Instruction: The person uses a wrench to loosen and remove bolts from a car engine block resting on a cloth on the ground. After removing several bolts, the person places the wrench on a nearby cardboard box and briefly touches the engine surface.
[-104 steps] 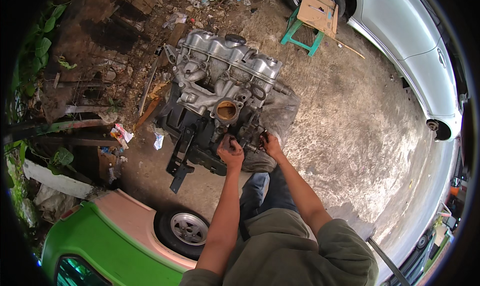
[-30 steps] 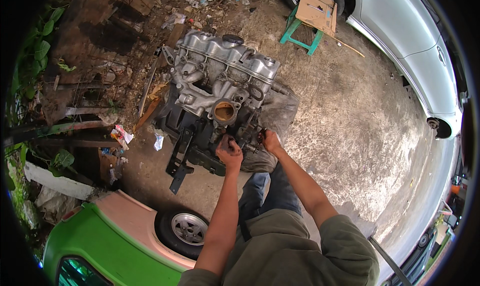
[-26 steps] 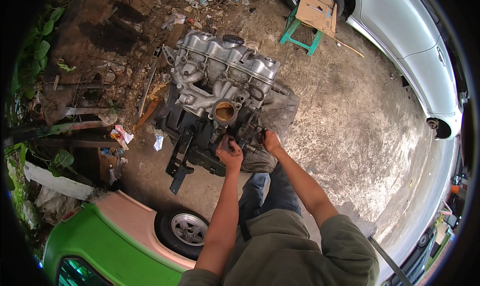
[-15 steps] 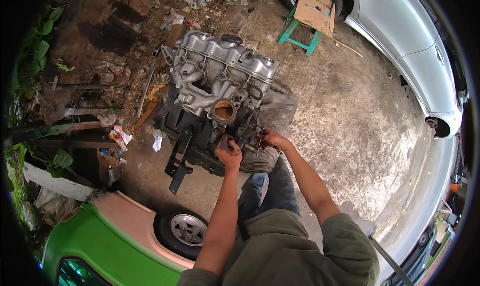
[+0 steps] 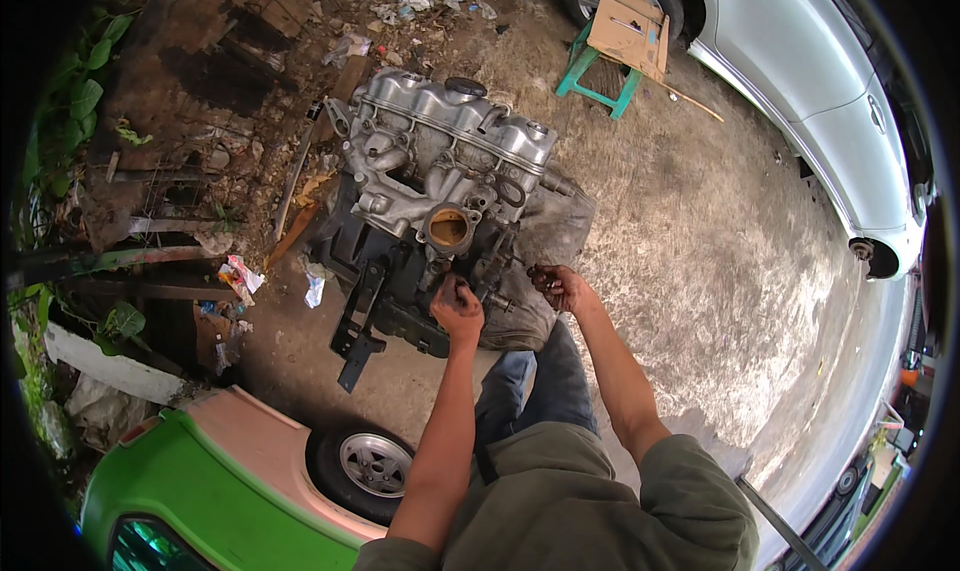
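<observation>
A greasy car engine (image 5: 400, 206) stands on the ground before me, with a silver valve cover (image 5: 455, 111) on top and a round intake opening (image 5: 447, 228) facing my side. Just below that opening, my left hand (image 5: 457, 309) rests against the engine's dark lower side, its fingers curled; what they grip is hidden. My right hand (image 5: 562, 288) is held over the gearbox casing (image 5: 520, 323), fingers pinched together. Something small and dark may be at its fingertips, too small to name. A dark metal bracket (image 5: 362, 326) sticks out at the engine's near left.
A green stool (image 5: 590, 76) topped with cardboard (image 5: 628, 29) stands at the back, near a silver car (image 5: 790, 51). Litter and wood planks (image 5: 290, 236) lie to the left. A green and pink car body (image 5: 220, 471) with a wheel (image 5: 375, 463) is at the near left.
My right hand has drawn back a little to the right from the engine's side, and the thin dark shape below its fingers no longer shows. My left hand has stayed put.
</observation>
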The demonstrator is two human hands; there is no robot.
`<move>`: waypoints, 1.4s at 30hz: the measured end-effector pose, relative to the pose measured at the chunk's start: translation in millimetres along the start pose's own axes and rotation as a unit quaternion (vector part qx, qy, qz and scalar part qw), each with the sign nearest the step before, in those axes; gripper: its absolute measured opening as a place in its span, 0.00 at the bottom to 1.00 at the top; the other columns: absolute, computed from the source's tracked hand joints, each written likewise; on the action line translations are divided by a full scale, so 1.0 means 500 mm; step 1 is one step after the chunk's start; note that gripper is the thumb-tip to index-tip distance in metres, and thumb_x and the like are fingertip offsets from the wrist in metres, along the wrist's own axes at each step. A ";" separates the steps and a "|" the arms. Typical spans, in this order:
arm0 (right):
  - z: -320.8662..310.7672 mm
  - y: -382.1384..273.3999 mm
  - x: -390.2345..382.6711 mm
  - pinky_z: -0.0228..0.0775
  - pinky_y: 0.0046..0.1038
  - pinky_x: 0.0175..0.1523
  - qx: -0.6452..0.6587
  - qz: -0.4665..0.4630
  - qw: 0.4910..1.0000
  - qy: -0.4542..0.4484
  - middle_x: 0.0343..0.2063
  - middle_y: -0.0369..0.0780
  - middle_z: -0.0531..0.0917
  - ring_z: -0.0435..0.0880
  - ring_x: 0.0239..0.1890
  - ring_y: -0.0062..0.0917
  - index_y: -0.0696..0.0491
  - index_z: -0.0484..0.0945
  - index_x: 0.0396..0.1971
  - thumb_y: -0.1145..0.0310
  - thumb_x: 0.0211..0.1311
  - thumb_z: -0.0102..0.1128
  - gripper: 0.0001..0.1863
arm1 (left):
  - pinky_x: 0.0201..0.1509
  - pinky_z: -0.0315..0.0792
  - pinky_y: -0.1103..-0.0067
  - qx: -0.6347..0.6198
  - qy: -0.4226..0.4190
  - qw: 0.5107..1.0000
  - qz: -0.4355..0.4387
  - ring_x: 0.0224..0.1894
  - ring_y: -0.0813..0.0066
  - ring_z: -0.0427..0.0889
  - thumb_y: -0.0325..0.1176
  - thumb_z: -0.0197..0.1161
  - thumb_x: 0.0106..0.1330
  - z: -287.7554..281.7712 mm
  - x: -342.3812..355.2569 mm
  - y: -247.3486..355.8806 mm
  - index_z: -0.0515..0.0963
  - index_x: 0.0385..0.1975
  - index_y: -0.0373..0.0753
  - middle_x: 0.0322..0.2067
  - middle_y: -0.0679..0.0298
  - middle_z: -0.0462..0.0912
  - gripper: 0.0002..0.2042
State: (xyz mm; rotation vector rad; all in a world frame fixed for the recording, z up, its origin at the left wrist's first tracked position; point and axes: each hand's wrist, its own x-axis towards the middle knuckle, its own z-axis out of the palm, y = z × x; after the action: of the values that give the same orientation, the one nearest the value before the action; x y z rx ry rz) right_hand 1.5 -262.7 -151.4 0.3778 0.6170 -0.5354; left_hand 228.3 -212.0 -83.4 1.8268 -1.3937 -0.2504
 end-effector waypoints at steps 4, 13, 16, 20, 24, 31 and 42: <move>0.000 0.033 -0.013 0.66 0.20 0.23 -0.272 -0.117 0.947 0.124 0.23 0.37 0.76 0.72 0.19 0.20 0.55 0.70 0.38 0.67 0.69 0.46 0.07 | 0.22 0.68 0.67 0.008 -0.008 1.000 0.004 0.17 0.55 0.72 0.32 0.47 0.65 -0.010 0.003 0.014 0.72 0.22 0.32 0.17 0.53 0.73 0.12; -0.063 0.091 0.095 0.74 0.29 0.32 -0.347 -0.263 0.894 0.105 0.32 0.43 0.81 0.82 0.30 0.29 0.60 0.72 0.34 0.81 0.58 0.50 0.05 | 0.23 0.68 0.66 -0.005 -0.013 1.000 -0.003 0.18 0.55 0.73 0.32 0.48 0.65 -0.011 0.006 0.015 0.72 0.22 0.32 0.18 0.53 0.73 0.12; -0.060 0.099 0.126 0.77 0.30 0.30 -0.475 -0.290 0.803 0.213 0.28 0.45 0.82 0.83 0.26 0.29 0.62 0.73 0.31 0.83 0.59 0.48 0.04 | 0.24 0.69 0.66 -0.011 -0.001 1.000 0.012 0.18 0.55 0.73 0.32 0.48 0.65 -0.010 0.004 0.013 0.73 0.23 0.32 0.18 0.53 0.73 0.12; -0.049 0.106 0.129 0.78 0.30 0.28 -0.520 -0.322 0.761 0.218 0.26 0.46 0.82 0.84 0.26 0.29 0.64 0.74 0.31 0.82 0.62 0.47 0.05 | 0.22 0.67 0.66 0.003 0.011 1.000 0.023 0.17 0.54 0.71 0.31 0.49 0.65 -0.009 0.004 0.013 0.72 0.22 0.32 0.17 0.53 0.72 0.12; -0.030 0.102 0.115 0.79 0.32 0.32 -0.581 -0.302 0.720 0.228 0.26 0.46 0.82 0.86 0.29 0.32 0.65 0.73 0.34 0.79 0.65 0.46 0.06 | 0.20 0.65 0.66 -0.002 -0.005 1.000 -0.013 0.16 0.54 0.70 0.30 0.49 0.64 -0.011 0.004 0.018 0.72 0.22 0.33 0.16 0.53 0.71 0.10; -0.028 0.099 0.117 0.73 0.42 0.34 -0.714 -0.343 0.519 0.320 0.27 0.56 0.80 0.82 0.34 0.47 0.64 0.78 0.28 0.72 0.59 0.56 0.08 | 0.19 0.64 0.68 0.003 0.007 1.000 0.007 0.15 0.58 0.69 0.30 0.47 0.65 -0.008 0.006 0.017 0.72 0.22 0.33 0.15 0.54 0.71 0.12; -0.012 0.115 0.108 0.76 0.42 0.37 -0.785 -0.313 0.435 0.310 0.26 0.60 0.80 0.81 0.34 0.53 0.70 0.73 0.36 0.79 0.50 0.55 0.13 | 0.21 0.67 0.69 0.015 0.002 1.000 -0.002 0.16 0.58 0.69 0.31 0.48 0.64 -0.006 0.002 0.011 0.72 0.22 0.33 0.16 0.54 0.72 0.11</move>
State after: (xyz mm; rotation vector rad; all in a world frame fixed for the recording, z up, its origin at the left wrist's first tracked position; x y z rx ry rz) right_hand 69.0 -233.2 -180.0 -1.6503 1.7229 -0.2682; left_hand 226.5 -211.9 -77.0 1.8536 -1.3981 -0.2294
